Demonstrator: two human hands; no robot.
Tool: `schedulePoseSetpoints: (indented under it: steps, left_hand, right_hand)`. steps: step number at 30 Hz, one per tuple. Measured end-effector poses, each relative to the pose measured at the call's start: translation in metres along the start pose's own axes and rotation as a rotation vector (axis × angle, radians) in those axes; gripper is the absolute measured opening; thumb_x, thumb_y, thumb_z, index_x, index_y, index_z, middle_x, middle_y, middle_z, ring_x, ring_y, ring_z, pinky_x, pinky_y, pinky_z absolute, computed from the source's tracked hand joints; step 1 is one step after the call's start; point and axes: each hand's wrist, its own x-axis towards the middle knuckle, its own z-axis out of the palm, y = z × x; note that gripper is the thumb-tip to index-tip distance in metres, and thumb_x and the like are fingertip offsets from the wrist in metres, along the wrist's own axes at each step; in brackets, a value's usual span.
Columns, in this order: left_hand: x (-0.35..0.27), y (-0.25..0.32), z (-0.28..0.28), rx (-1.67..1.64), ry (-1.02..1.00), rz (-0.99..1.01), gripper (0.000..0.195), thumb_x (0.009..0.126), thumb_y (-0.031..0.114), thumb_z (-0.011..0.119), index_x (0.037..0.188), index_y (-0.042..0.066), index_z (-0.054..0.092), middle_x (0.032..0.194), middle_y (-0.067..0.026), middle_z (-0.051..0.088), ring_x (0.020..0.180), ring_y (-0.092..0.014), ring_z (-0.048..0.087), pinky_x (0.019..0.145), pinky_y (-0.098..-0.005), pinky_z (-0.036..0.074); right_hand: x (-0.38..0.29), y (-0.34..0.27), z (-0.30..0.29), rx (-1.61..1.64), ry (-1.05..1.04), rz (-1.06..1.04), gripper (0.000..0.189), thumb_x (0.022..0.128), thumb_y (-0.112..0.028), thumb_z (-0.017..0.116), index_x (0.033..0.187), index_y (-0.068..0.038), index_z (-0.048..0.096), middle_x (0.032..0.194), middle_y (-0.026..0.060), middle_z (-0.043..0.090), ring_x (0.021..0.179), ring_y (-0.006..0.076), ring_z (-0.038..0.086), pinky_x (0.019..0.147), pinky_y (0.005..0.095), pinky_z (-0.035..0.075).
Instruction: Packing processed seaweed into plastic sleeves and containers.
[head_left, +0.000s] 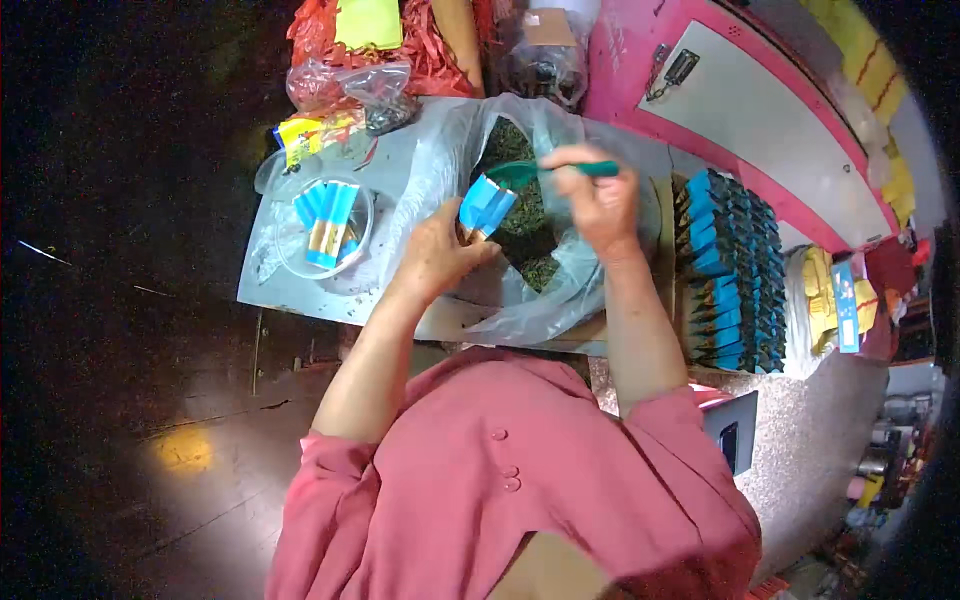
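Observation:
Between the fingers of my left hand is a small blue packet with a tan lower part, tilted over an open clear plastic bag. Loose dark green dried leaves fill the bag's opening. My right hand, slightly blurred, grips the handle of a green plastic scoop. The scoop's bowl lies just behind the packet's upper edge; whether they touch I cannot tell. To the left, a round clear plastic tub holds several more blue and tan packets.
Rows of blue packets stand packed at the right of the grey table. Behind are a zip bag of dark contents, red plastic strips and a pink cabinet. A yellow packet lies behind the tub.

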Motion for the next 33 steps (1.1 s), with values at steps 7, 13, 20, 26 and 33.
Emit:
schedulePoseSetpoints:
  steps: [7,13,20,26,33]
  left_hand:
    - [0.004,-0.015,0.005,-0.013,0.026,0.02,0.049,0.068,0.03,0.079,0.1,0.002,0.054,0.079,-0.0161,0.063,0.074,-0.032,0.063,0.067,-0.0407,0.048]
    - [-0.01,0.004,0.007,-0.15,0.137,0.173,0.05,0.077,0.02,0.071,0.119,0.003,0.05,0.08,-0.0161,0.061,0.072,-0.029,0.062,0.067,-0.0381,0.048]
    - [-0.002,-0.011,0.022,-0.456,-0.023,0.292,0.047,0.085,0.016,0.064,0.127,0.004,0.047,0.096,-0.0068,0.06,0.088,-0.013,0.055,0.082,-0.029,0.045]
    - [0.001,-0.004,0.027,-0.495,-0.133,0.245,0.038,0.088,0.021,0.064,0.121,0.004,0.054,0.096,0.0001,0.061,0.088,-0.008,0.053,0.079,-0.0251,0.044]
    - [0.01,-0.012,0.037,-0.778,-0.389,0.271,0.051,0.093,0.05,0.049,0.104,0.001,0.057,0.091,-0.0034,0.062,0.086,-0.013,0.057,0.079,-0.0298,0.045]
  right_hand:
    - [-0.034,0.026,-0.016,-0.188,0.362,0.206,0.014,0.083,-0.009,0.059,0.092,-0.001,0.066,0.087,0.0054,0.066,0.08,0.0166,0.062,0.072,0.0296,0.05]
    - [-0.087,0.052,0.003,-0.84,-0.404,0.122,0.027,0.075,0.0,0.059,0.101,-0.004,0.065,0.1,0.0105,0.065,0.086,0.0187,0.062,0.078,0.0298,0.049]
    - [-0.026,-0.013,-0.011,-0.223,0.137,0.154,0.033,0.074,-0.006,0.063,0.107,-0.004,0.062,0.105,0.0089,0.061,0.082,0.0178,0.059,0.071,0.0281,0.047]
    - [-0.013,-0.019,-0.021,-0.286,0.029,0.011,0.021,0.069,-0.008,0.064,0.09,-0.004,0.064,0.092,0.0089,0.062,0.08,0.019,0.058,0.067,0.0298,0.046]
    - [0.008,-0.027,-0.03,-0.381,-0.189,0.21,0.019,0.072,-0.015,0.062,0.079,0.002,0.059,0.071,0.0137,0.058,0.066,0.024,0.058,0.062,0.0331,0.045]
